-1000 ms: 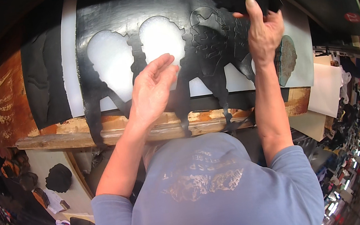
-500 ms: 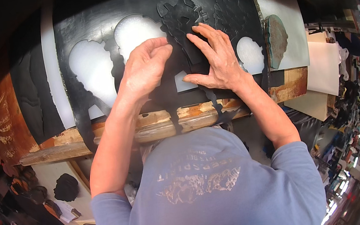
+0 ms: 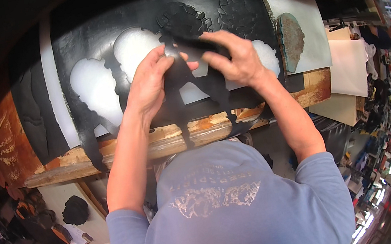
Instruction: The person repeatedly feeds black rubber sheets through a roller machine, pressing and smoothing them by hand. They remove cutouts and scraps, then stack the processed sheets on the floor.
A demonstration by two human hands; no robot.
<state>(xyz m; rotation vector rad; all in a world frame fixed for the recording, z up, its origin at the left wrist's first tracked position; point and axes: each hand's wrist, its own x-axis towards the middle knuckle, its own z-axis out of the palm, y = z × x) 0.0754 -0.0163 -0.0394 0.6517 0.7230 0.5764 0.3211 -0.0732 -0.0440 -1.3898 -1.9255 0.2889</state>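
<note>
both hands pinch a black cutout piece (image 3: 189, 80) above the black sheet (image 3: 87, 42) on the wooden bench (image 3: 109, 152): left hand (image 3: 149, 86) at its left edge, right hand (image 3: 237, 60) on top. its thin dangling strips could likely tear if tugged unevenly.

My left hand (image 3: 149, 83) and right hand (image 3: 234, 58) are gripping a black cut-out sheet (image 3: 92, 41) lying over a worn wooden bench (image 3: 60, 165).
</note>
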